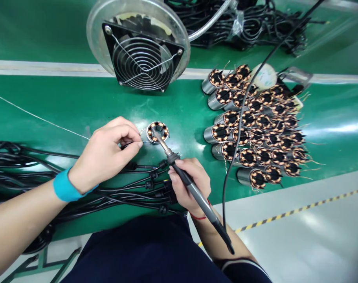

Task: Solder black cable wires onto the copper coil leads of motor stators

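A small motor stator [157, 131] with copper windings stands upright on the green bench [78, 106]. My right hand [190, 181] is wrapped round a black soldering iron [193, 188], and its metal tip rests on the stator's top edge. My left hand [108, 153], with a blue wristband, is pinched on a thin wire [133, 144] that it holds against the stator's left side. A thin solder wire [34, 116] runs in from the far left towards that hand.
A pile of several finished stators [255, 125] lies to the right. A caged fan [142, 59] stands at the back. Black cables [78, 184] bundle at the left front, more [249, 23] at the back. The iron's cord [234, 157] crosses the pile.
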The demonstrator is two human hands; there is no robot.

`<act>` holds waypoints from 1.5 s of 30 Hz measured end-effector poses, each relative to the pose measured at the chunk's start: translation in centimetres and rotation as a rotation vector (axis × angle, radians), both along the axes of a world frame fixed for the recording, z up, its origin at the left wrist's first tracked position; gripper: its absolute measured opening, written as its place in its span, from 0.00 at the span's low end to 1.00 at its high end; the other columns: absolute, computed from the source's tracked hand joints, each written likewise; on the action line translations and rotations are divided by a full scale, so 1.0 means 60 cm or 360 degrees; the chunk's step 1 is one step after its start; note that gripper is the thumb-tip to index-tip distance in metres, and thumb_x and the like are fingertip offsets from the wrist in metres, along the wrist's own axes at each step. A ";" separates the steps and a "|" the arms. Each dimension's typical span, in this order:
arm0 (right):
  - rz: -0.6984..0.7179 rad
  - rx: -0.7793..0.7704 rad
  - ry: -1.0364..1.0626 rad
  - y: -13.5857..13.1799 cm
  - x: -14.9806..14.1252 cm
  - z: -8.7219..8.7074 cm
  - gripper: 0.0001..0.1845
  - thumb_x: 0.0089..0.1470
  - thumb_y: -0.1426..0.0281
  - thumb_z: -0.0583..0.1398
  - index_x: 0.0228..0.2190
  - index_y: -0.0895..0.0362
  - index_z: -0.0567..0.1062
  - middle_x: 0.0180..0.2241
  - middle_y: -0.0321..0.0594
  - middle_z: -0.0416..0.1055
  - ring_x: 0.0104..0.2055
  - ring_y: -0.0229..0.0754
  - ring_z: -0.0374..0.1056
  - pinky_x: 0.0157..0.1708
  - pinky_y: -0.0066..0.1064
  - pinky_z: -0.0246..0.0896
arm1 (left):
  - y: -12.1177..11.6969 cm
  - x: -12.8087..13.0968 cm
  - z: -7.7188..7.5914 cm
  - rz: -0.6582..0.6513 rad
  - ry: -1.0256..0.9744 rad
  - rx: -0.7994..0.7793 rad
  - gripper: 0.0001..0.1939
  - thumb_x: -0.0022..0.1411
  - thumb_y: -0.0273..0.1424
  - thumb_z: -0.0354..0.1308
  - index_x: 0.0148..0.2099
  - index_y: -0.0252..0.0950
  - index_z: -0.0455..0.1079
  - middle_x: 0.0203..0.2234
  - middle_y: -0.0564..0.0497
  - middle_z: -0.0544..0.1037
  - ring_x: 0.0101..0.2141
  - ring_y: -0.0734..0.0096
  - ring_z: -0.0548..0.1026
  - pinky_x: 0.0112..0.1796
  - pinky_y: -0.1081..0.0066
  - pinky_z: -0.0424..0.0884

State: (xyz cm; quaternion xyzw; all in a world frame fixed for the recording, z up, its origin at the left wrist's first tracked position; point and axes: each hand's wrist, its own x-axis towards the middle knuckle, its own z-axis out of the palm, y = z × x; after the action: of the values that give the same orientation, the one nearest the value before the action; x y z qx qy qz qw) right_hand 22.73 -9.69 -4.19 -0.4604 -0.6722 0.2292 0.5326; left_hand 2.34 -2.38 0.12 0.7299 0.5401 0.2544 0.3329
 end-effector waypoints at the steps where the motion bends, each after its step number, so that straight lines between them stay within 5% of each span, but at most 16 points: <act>1: 0.0028 -0.0008 -0.0041 0.001 0.001 0.002 0.18 0.55 0.72 0.61 0.48 0.52 0.70 0.31 0.37 0.74 0.31 0.38 0.71 0.31 0.32 0.71 | 0.000 0.000 0.000 0.0006 0.0007 -0.0007 0.04 0.57 0.28 0.57 0.30 0.35 0.71 0.35 0.51 0.74 0.33 0.73 0.71 0.34 0.72 0.68; 6: 0.0282 -0.0105 -0.0106 0.022 0.007 0.030 0.24 0.60 0.73 0.57 0.57 0.53 0.63 0.40 0.39 0.78 0.39 0.38 0.76 0.40 0.32 0.73 | 0.001 0.001 0.000 -0.0012 -0.0012 -0.0002 0.04 0.58 0.28 0.57 0.30 0.35 0.70 0.34 0.51 0.74 0.32 0.74 0.70 0.33 0.72 0.67; 15: 0.0552 -0.0304 -0.0670 0.101 0.011 0.088 0.21 0.59 0.73 0.57 0.54 0.53 0.62 0.51 0.41 0.70 0.53 0.44 0.67 0.54 0.40 0.64 | -0.001 -0.003 0.000 -0.0059 0.0010 0.0086 0.04 0.58 0.27 0.56 0.30 0.35 0.69 0.33 0.51 0.73 0.34 0.73 0.71 0.34 0.72 0.66; 24: 0.0490 -0.0309 -0.0751 0.113 -0.005 0.063 0.22 0.58 0.74 0.55 0.54 0.54 0.62 0.46 0.42 0.72 0.49 0.47 0.66 0.50 0.42 0.60 | 0.003 -0.006 -0.004 -0.0050 -0.0063 -0.0064 0.03 0.58 0.30 0.56 0.33 0.36 0.68 0.32 0.51 0.73 0.32 0.72 0.71 0.35 0.70 0.69; 28: 0.0555 -0.0249 -0.0867 0.127 -0.016 0.047 0.29 0.54 0.75 0.56 0.57 0.55 0.60 0.53 0.46 0.67 0.58 0.50 0.58 0.56 0.46 0.55 | 0.011 -0.019 -0.015 0.0058 -0.0432 -0.0697 0.15 0.57 0.35 0.60 0.45 0.36 0.65 0.35 0.49 0.75 0.30 0.70 0.75 0.33 0.68 0.72; 32: 0.0597 -0.0156 -0.0957 0.135 -0.030 0.018 0.29 0.54 0.76 0.55 0.58 0.56 0.59 0.52 0.47 0.68 0.60 0.50 0.56 0.57 0.47 0.52 | 0.021 -0.027 -0.009 -0.0141 -0.0582 -0.1297 0.12 0.60 0.39 0.57 0.34 0.34 0.71 0.27 0.49 0.76 0.27 0.71 0.73 0.33 0.69 0.72; 38: 0.0478 -0.0055 -0.0922 0.125 -0.027 0.005 0.24 0.55 0.71 0.56 0.54 0.60 0.64 0.39 0.45 0.72 0.44 0.48 0.62 0.50 0.43 0.58 | 0.025 -0.025 0.004 0.0310 -0.0881 -0.1227 0.10 0.55 0.36 0.62 0.29 0.33 0.73 0.25 0.51 0.71 0.25 0.76 0.66 0.25 0.75 0.63; 45: 0.0514 -0.0038 -0.0865 0.115 -0.025 0.003 0.25 0.55 0.70 0.55 0.55 0.58 0.63 0.38 0.43 0.71 0.46 0.48 0.62 0.52 0.45 0.56 | 0.027 -0.025 -0.006 0.0277 -0.0728 -0.1203 0.08 0.48 0.34 0.66 0.25 0.36 0.73 0.19 0.54 0.69 0.22 0.77 0.63 0.25 0.75 0.61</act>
State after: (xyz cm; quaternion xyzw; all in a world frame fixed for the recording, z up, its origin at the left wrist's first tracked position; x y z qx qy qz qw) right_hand 21.24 -2.76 -3.99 -0.3983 -0.8516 0.1871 0.2847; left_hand 0.86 -0.74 -0.22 0.4339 0.5670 0.2210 0.6643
